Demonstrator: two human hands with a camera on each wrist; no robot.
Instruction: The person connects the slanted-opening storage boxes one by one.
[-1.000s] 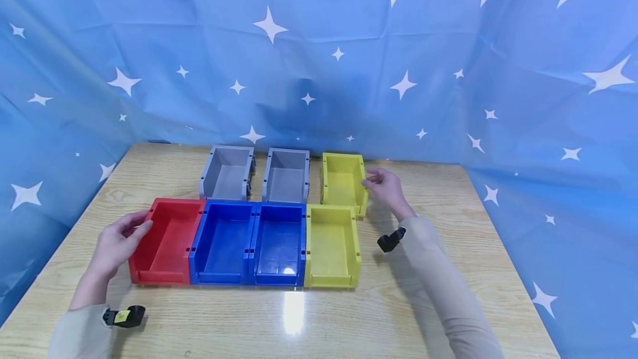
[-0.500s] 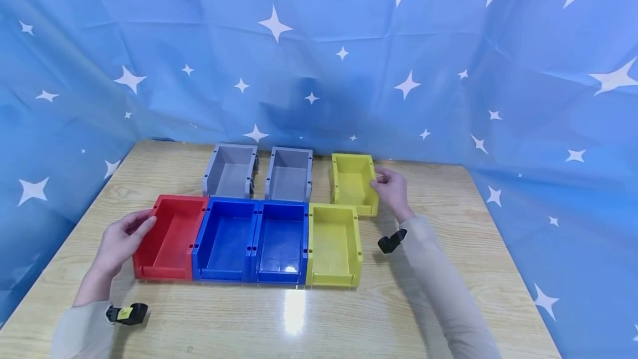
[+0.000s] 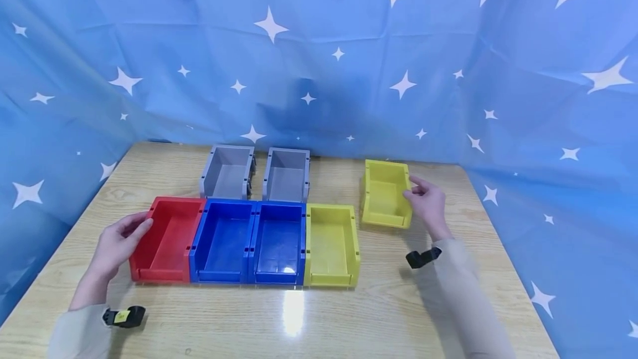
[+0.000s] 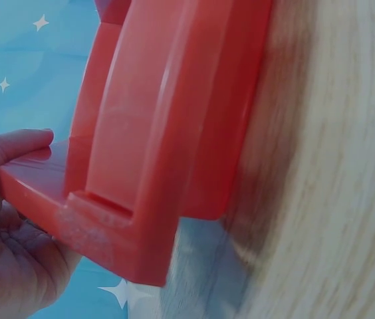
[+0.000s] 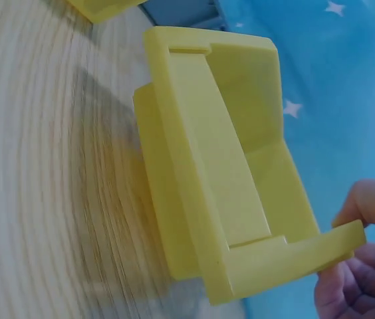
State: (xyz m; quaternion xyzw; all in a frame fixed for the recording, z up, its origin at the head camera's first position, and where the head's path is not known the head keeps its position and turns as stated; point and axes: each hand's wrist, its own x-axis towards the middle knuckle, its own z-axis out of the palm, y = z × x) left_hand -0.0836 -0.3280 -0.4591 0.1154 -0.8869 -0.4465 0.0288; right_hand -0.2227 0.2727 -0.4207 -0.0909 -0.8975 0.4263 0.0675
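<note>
Now my right hand point(image 3: 428, 205) pinches one yellow bin point(image 3: 386, 198), behind-right of the blue bins point(image 3: 253, 237); my left hand point(image 3: 114, 242), the red bin point(image 3: 169, 237), left of them. Both seem light, stiff; rims point(image 5: 300, 258) hold best.

Beige sleeves point(image 3: 468, 298); 2 black wrist cameras point(image 3: 133, 316).

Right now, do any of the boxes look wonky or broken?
The yellow box in the right hand looks odd: it's away from all the others. The red box has a pale, scuffed-looking patch near a front corner. I see nothing spilled.
</note>
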